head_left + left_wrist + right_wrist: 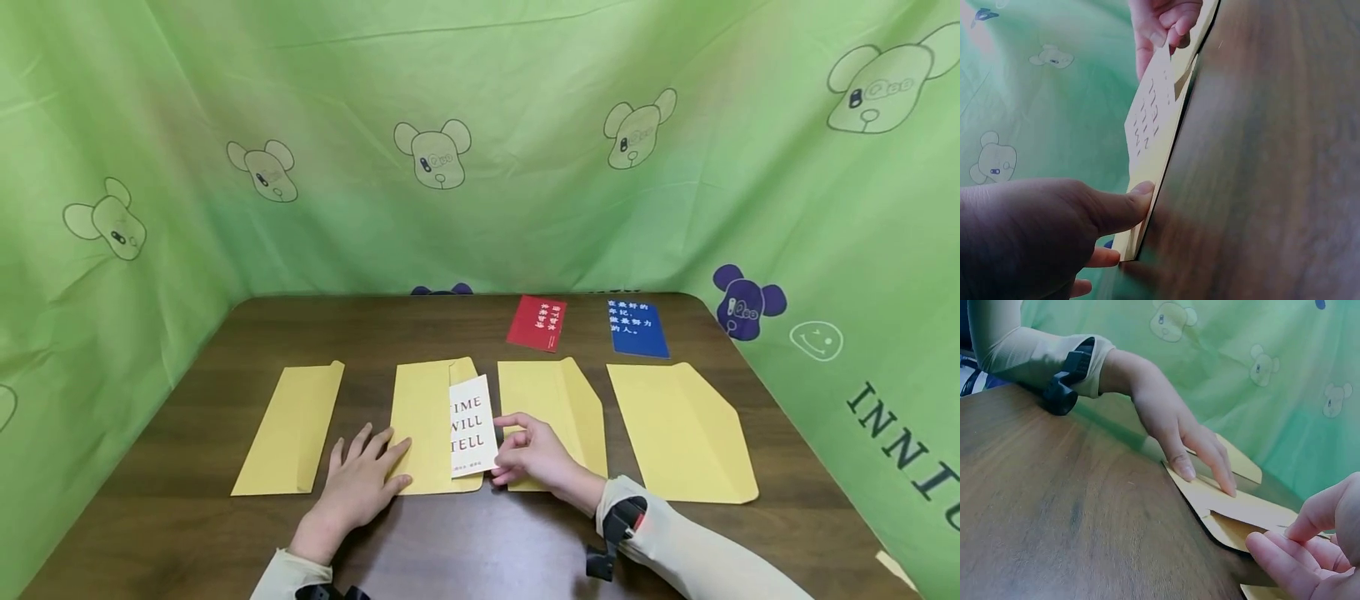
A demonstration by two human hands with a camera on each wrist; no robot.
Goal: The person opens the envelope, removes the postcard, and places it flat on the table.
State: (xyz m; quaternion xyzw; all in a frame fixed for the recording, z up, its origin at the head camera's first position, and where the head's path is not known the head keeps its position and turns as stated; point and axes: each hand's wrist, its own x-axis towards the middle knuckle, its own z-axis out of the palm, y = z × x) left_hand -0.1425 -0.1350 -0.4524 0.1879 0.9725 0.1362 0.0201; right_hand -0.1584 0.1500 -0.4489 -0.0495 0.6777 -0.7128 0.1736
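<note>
A white card [471,425] printed with red words lies over the second yellow envelope [420,442] from the left, its left edge tucked into the envelope's mouth. The card's right edge is pinched by my right hand [543,457], between thumb and fingers. On the envelope's left part rests my left hand [358,483], fingers spread and fairly straight. In the left wrist view its thumb [1132,206] presses near the envelope's edge. The right wrist view shows the envelope's mouth [1232,528] gaping a little beside the right fingers.
One yellow envelope [281,433] with a narrow flap lies to the left. Two more, a nearer envelope [536,392] and a farther envelope [667,433], lie to the right with flaps unfolded. A red card [534,325] and a blue card [637,329] lie at the back.
</note>
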